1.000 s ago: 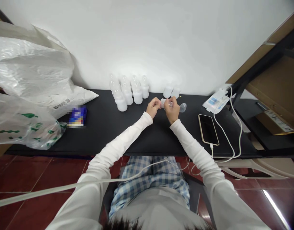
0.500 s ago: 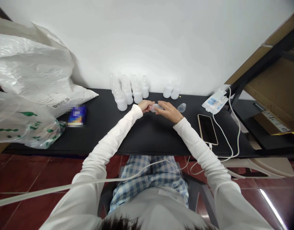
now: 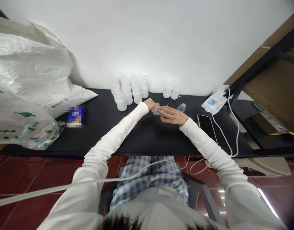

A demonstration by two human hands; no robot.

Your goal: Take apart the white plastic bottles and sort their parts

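Observation:
Both hands are together over the middle of the black table. My left hand (image 3: 151,104) has its fingers closed on the left side of a small translucent bottle top (image 3: 156,111). My right hand (image 3: 172,115) pinches the same piece from the right, its fingers stretched across it and hiding part of it. A little clear tip shows just above the right fingers. To the right of that hand lies a clear domed cap (image 3: 181,108). Behind it stand two white bottles (image 3: 175,92) without domed caps. Several white bottles with clear domed caps (image 3: 121,102) stand at the left.
Large white plastic bags (image 3: 34,64) fill the table's left end, beside a blue packet (image 3: 75,115). On the right lie a phone (image 3: 206,126), a white box-like device (image 3: 214,101) and a white cable (image 3: 238,127). A white wall (image 3: 161,41) rises behind the table.
Both hands have shifted slightly right with the bottle top. My right hand has turned flatter, its fingers now reaching leftward across the piece.

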